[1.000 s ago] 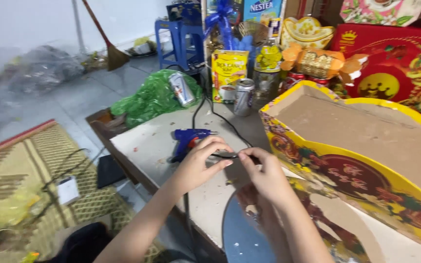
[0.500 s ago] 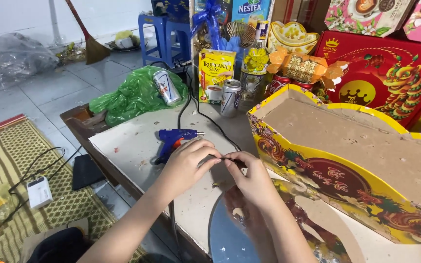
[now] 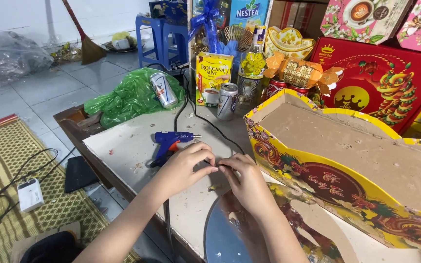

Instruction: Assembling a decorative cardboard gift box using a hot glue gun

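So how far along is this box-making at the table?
Done: the yellow boat-shaped box stands assembled but holds nothing. In hand: the left hand and right hand pinch something small and dark between them, too small to identify. The blue glue gun lies idle; cans and packets behind the box remain unpacked.

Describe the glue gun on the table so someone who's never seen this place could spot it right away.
Start at the big yellow cardboard box on the right of the worktable. Left of it, both hands, left and right, meet over the tabletop. The glue gun lies just beyond the left hand: the only blue tool there, with a black cord running off behind it.
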